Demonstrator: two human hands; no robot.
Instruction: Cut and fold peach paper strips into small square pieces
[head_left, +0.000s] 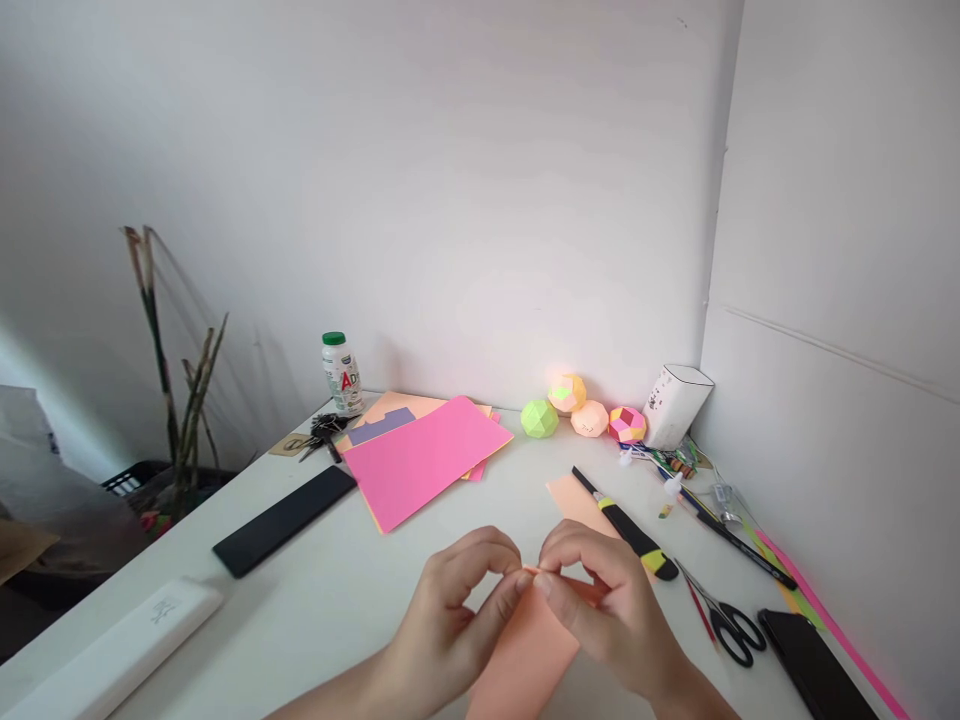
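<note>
At the near middle of the table, my left hand [466, 600] and my right hand [604, 600] pinch the top edge of an orange sheet of paper [529, 650] between thumbs and forefingers. The fingertips are close together, and a small folded-looking bit of the edge shows between them. The sheet hangs down toward me, its lower end cut off by the frame. Just past my right hand lie another orange paper piece [574, 500] and a black and yellow utility knife [637, 540]. Scissors [731, 620] with black handles rest to the right.
Pink sheets [427, 465] are stacked at the back, near a white bottle [341, 375]. Faceted paper balls [589, 418] stand by the wall beside a white paper container [675, 405]. A black flat case [285, 520] and a white long object [120, 650] lie left, a phone [817, 665] right.
</note>
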